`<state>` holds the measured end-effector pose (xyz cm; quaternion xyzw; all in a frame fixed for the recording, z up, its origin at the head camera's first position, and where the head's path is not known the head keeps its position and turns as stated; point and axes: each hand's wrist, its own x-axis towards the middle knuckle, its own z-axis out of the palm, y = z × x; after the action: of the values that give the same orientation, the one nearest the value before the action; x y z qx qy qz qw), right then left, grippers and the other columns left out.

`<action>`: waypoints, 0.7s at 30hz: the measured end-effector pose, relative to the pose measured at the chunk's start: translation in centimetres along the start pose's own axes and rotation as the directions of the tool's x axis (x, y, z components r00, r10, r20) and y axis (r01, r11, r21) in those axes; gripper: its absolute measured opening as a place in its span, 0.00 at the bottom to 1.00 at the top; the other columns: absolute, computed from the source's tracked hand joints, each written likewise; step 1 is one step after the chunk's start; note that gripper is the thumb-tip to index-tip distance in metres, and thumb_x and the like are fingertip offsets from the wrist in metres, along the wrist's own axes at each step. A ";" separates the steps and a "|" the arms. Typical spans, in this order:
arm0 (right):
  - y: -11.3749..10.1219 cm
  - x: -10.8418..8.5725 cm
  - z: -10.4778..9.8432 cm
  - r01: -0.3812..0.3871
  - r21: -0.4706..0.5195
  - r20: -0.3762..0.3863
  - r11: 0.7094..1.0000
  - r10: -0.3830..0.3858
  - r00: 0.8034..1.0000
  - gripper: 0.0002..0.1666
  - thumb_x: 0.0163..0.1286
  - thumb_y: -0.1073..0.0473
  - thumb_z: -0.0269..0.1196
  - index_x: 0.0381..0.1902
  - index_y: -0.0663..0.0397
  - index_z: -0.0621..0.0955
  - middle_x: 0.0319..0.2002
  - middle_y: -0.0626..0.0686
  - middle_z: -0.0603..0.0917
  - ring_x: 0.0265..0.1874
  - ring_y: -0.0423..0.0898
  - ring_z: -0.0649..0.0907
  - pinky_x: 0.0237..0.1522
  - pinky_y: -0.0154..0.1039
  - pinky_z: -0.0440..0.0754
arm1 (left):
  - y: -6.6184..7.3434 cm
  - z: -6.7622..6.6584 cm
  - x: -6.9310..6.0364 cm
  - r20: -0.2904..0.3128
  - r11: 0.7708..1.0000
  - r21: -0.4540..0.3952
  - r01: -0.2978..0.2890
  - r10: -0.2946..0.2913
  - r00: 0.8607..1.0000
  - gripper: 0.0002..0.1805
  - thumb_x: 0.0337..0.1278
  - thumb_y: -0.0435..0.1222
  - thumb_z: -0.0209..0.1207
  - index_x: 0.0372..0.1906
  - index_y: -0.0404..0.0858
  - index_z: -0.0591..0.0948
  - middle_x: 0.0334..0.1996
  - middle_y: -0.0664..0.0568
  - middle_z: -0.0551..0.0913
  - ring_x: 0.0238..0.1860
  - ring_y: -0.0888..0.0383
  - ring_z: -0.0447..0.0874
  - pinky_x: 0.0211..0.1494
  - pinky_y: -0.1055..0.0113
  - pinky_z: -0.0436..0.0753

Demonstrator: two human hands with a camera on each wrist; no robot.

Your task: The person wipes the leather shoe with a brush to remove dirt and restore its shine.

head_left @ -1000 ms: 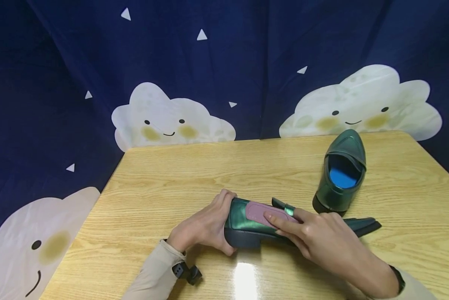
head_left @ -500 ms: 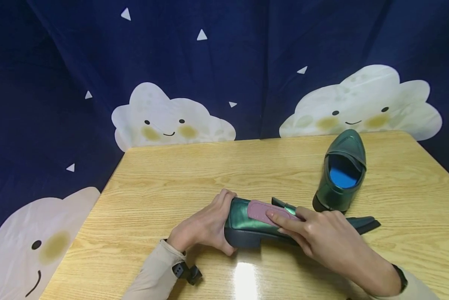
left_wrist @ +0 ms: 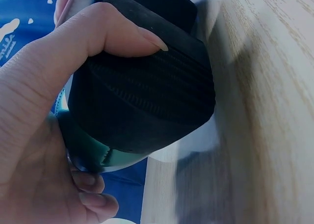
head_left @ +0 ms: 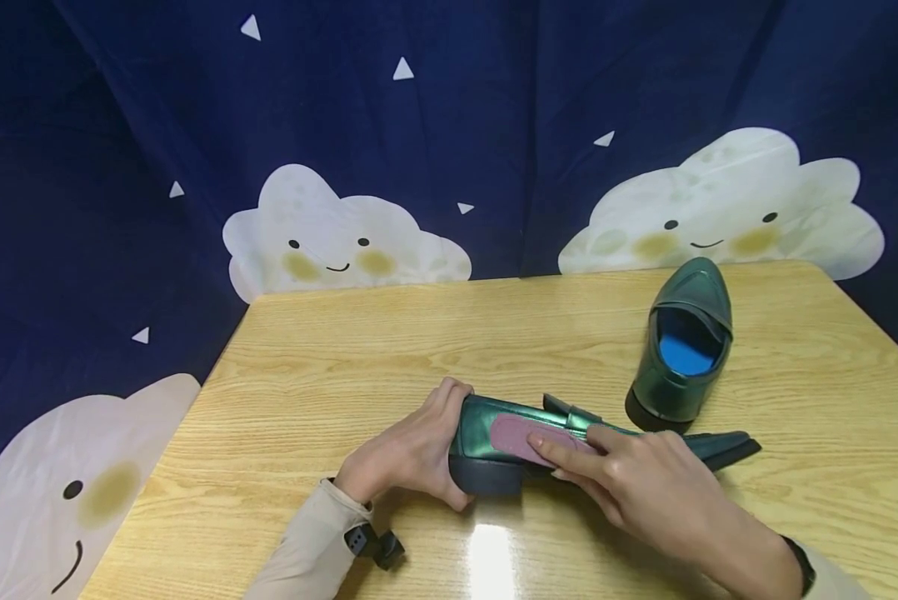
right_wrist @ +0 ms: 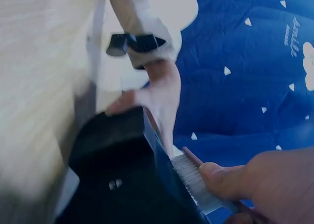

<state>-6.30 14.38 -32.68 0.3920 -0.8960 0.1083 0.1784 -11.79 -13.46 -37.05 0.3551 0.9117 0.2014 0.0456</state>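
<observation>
A dark green loafer (head_left: 479, 433) lies on its side across the table, toe to the right. My left hand (head_left: 415, 454) grips its heel end; in the left wrist view the thumb of that hand (left_wrist: 49, 87) presses on the black heel (left_wrist: 147, 87). My right hand (head_left: 662, 500) holds a pink-backed brush (head_left: 520, 435) against the shoe's upturned side. White bristles (right_wrist: 194, 182) touch the shoe's edge in the right wrist view, where the right hand's fingers (right_wrist: 235, 180) pinch the brush.
The matching green loafer (head_left: 670, 387) with a blue insole stands upright at the right, toe away from me, close behind the held shoe. The wooden table (head_left: 344, 350) reaches back to a dark blue curtain (head_left: 449, 125) with white clouds.
The brush has shifted slightly back and forth along the shoe's side and now sits a little lower, with my right hand moving along. The left hand and shoe have stayed in place.
</observation>
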 end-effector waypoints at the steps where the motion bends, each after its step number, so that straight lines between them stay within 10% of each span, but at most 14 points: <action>1: 0.2 0.0 -0.1 -0.006 -0.005 -0.013 1.000 0.006 1.000 0.19 0.72 0.41 0.53 0.57 0.29 0.81 0.22 0.43 0.75 0.14 0.33 0.68 0.13 0.30 0.61 | 0.0 0.0 0.0 -0.001 1.000 -0.001 -0.001 0.001 1.000 0.62 0.12 0.49 0.79 0.62 0.34 0.59 0.53 0.49 0.61 0.52 0.57 0.66 0.58 0.68 0.73; 21: 0.6 -0.6 -0.3 -0.041 -0.008 0.014 0.999 0.041 0.999 0.19 0.71 0.41 0.56 0.57 0.27 0.80 0.21 0.40 0.72 0.15 0.30 0.61 0.14 0.28 0.58 | 0.0 -0.1 0.0 0.013 1.000 -0.011 0.015 -0.015 1.000 0.63 0.12 0.49 0.79 0.64 0.33 0.58 0.54 0.48 0.61 0.53 0.57 0.67 0.59 0.67 0.73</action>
<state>-6.33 15.30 -32.65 0.3735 -0.9055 0.1059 0.1712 -11.87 -13.48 -37.00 0.3490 0.9130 0.2040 0.0548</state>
